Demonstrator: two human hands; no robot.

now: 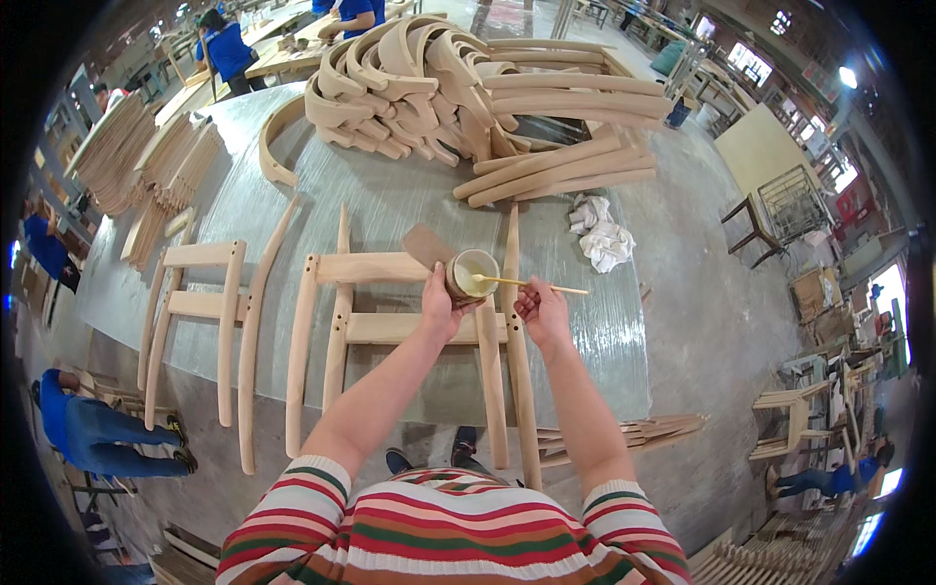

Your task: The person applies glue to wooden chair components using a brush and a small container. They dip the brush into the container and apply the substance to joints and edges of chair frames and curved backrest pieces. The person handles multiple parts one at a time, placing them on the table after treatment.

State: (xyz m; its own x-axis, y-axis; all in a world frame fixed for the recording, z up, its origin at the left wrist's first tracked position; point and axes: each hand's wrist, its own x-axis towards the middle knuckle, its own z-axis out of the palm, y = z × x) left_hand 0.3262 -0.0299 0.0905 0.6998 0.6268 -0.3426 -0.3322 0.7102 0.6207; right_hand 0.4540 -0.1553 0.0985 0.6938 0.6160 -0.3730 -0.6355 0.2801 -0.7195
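My left hand (439, 300) is wrapped round a small cup (487, 257) with pale yellowish glue-like liquid in it. A thin wooden stick (564, 289) is pinched in my right hand (542, 310); its far end dips into the cup, and I cannot tell if that end has bristles. A flat brown piece (425, 244) shows just beyond my left hand; whether I hold it is unclear. Below both hands lies a wooden chair frame (390, 328) with curved legs, crossbars and small dark holes at the joints.
A second chair frame (203, 304) lies to the left. Curved wooden parts (395, 83) and long rails (575, 174) are piled at the back. Crumpled white paper (606, 244) sits at the right of the film-covered table (595, 361). Thin slats (127, 151) stand stacked far left.
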